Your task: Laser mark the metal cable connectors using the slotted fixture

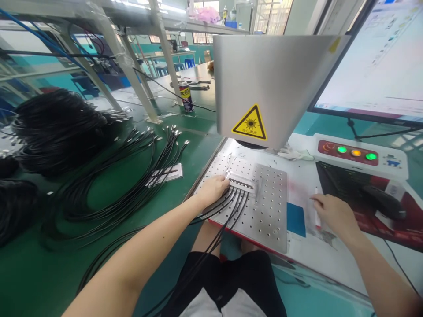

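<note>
My left hand (214, 190) is closed at the left end of a slotted metal fixture (251, 184), its fingertips bent down over that end; what they pinch is hidden. Small metal connectors of several black cables (238, 203) sit side by side in the fixture, and the cables hang over the plate's front edge. Under the fixture lies a perforated metal plate (271, 220). My right hand (335, 215) hovers over the white tabletop beside a white marker pen (317, 220) with a red end, its index finger reaching out across the pen. Nothing shows gripped in it.
A grey laser head (261, 83) with a yellow warning sign overhangs the plate. On the green table are cable bundles (152, 171), a second fixture (170, 173), black coils (59, 127) and a spray can (186, 97). Right are a keyboard (340, 180), mouse (383, 201), button panel (358, 154) and monitor (373, 61).
</note>
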Demonstrator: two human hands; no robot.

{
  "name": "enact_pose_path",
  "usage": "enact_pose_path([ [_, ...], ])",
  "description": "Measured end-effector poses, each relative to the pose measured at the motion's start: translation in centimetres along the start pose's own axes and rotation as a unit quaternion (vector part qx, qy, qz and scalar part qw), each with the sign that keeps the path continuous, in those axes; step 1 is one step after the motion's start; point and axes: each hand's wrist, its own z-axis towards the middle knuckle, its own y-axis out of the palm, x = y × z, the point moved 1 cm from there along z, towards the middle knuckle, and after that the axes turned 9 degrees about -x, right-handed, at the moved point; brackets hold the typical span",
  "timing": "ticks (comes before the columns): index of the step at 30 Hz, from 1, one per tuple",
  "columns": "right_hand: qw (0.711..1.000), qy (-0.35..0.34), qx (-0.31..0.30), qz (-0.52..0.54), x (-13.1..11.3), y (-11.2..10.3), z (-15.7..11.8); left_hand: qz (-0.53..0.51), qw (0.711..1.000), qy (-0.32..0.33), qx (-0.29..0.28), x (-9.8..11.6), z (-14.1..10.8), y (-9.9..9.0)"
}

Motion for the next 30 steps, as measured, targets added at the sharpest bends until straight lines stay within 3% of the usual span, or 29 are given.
enact_pose_path([
  [2, 0.977, -0.014, 0.041, 0.209, -1.2, -0.7, 0.3, -0.007, 1.000, 0.004, 0.009, -0.1, 0.0, 0.1],
  [4, 0.921, -0.041, 0.059, 0.382, -2.8, -1.4, 0.7, -0.016, 1.000, 0.004, 0.020, -0.1, 0.0, 0.1],
  [7, 0.839, -0.109, 0.062, 0.530, -5.8, -1.9, 1.6, -0.032, 0.999, 0.006, 0.030, -0.1, 0.0, 0.1],
  [9, 0.805, -0.142, 0.065, 0.572, -8.1, -1.7, 2.5, -0.041, 0.999, 0.008, 0.031, -0.1, -0.1, 0.1],
  [17, 0.772, -0.199, -0.023, 0.603, -16.9, -1.7, 5.9, -0.065, 0.997, 0.009, 0.039, -0.3, -0.1, 0.4],
  [22, 0.823, -0.202, -0.041, 0.529, -19.6, -2.4, 6.7, -0.049, 0.998, 0.015, 0.039, -0.3, -0.2, 0.5],
  [30, 0.850, -0.223, -0.087, 0.469, -20.6, -2.1, 7.2, -0.047, 0.998, 0.016, 0.041, -0.3, -0.2, 0.7],
])
